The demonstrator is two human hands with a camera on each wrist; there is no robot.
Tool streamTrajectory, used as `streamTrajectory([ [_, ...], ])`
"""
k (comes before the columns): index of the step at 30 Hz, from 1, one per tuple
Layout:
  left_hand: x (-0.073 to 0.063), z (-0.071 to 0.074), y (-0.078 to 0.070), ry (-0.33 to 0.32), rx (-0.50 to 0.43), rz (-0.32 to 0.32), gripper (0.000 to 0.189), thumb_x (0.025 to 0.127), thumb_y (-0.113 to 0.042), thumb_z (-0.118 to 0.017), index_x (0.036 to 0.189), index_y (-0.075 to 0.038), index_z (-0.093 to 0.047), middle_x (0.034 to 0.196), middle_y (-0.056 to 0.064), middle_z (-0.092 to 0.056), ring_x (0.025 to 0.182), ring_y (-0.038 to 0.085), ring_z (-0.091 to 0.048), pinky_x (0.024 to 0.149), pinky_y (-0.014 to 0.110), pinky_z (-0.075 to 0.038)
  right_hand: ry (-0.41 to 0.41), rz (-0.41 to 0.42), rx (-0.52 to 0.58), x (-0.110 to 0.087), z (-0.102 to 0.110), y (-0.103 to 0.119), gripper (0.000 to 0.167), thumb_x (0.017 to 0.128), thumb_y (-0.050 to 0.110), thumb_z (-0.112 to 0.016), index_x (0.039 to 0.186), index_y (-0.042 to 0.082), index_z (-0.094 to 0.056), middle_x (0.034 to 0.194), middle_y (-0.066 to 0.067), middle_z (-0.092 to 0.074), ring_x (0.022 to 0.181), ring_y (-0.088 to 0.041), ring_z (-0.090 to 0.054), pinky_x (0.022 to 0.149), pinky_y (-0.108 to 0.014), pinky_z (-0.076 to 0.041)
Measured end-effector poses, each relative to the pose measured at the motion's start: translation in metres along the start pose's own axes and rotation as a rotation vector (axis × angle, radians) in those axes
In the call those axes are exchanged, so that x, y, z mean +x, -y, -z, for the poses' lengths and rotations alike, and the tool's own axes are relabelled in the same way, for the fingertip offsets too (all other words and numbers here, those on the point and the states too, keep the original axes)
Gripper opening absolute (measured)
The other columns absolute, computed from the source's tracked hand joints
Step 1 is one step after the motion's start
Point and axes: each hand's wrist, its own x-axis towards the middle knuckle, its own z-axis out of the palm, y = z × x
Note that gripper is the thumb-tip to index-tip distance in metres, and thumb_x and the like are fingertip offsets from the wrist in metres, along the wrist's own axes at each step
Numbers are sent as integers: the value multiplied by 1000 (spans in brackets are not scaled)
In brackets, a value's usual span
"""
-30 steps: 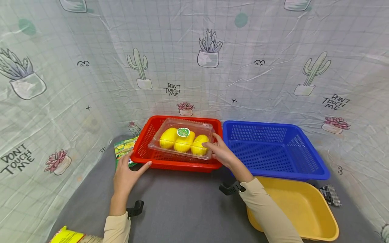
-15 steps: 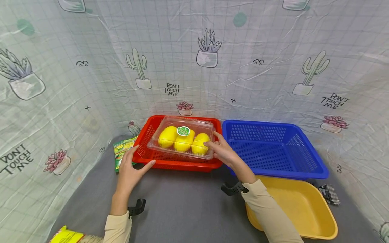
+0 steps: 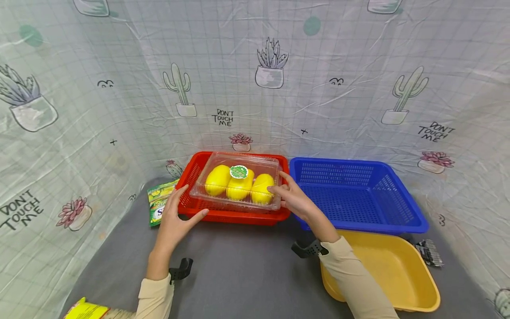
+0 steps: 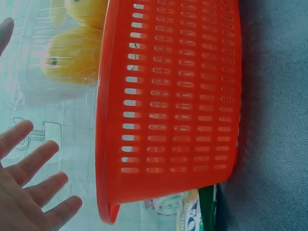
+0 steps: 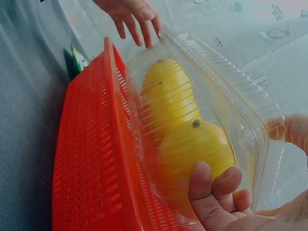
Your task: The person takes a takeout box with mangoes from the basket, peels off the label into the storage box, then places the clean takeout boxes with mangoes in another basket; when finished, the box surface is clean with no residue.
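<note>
Clear fruit box (image 3: 236,180): where is it, and what do I have on it?

Over the red basket (image 3: 235,216), around rim height, can't tell if its base touches anything; my right hand (image 3: 296,199) pinches the right end, my left hand (image 3: 173,227) is spread near the left end, holding nothing

Best technique?

I'd cup the left end before loading it, stay level, squeeze lightly; thin plastic probably flexes

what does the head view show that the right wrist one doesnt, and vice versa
Only the head view shows the blue basket and the yellow tub. Only the right wrist view shows a green stem end on one yellow fruit. Both show the red basket, the clear box, the left hand, and the right hand gripping that box.
</note>
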Motion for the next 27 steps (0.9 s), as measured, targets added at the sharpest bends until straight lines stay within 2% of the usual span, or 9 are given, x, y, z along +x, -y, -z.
streamTrajectory([
  [4, 0, -1, -1, 13, -4, -23, 87, 80, -46, -77, 151, -19, -34, 157, 14, -26, 146, 36, -16, 103, 70, -30, 13, 2, -42, -5, 1, 2, 85, 94, 25, -61, 157, 15, -4, 127, -22, -43, 120, -34, -47, 108, -56, -36],
  [10, -1, -2, -2, 12, -12, -59, 86, 79, -43, -79, 149, -19, -36, 155, 12, -31, 146, 35, -16, 103, 69, -31, 51, 22, -93, -13, 1, 4, 84, 94, 25, -61, 157, 15, -5, 103, -14, -45, 106, -28, -50, 107, -56, -38],
  [14, -3, -1, -3, 18, -12, -60, 87, 78, -43, -80, 150, -21, -36, 155, 11, -30, 144, 35, -20, 104, 69, -31, 70, 26, -115, -16, 2, 5, 83, 95, 25, -60, 157, 14, -6, 104, -13, -48, 104, -26, -51, 106, -56, -40],
  [21, -10, 3, -6, 86, -18, -8, 92, 79, -46, -78, 153, -23, -29, 160, 15, -19, 144, 40, -18, 103, 71, -30, 85, 32, -130, -21, 4, 3, 83, 95, 24, -60, 157, 14, -6, 103, -14, -53, 98, -24, -54, 104, -55, -42],
  [24, -12, 3, -6, 95, -25, -16, 92, 79, -45, -78, 153, -24, -29, 160, 16, -19, 143, 40, -19, 102, 70, -32, 83, 52, -156, -24, 3, 2, 82, 95, 24, -61, 156, 14, -7, 99, -12, -54, 95, -23, -55, 102, -56, -43],
  [27, -14, 4, -6, 99, -33, -35, 92, 78, -43, -80, 152, -24, -30, 159, 17, -20, 143, 41, -21, 101, 70, -33, 80, 79, -195, -27, 2, 2, 82, 95, 24, -61, 156, 13, -8, 94, -10, -55, 88, -22, -54, 95, -48, -49],
])
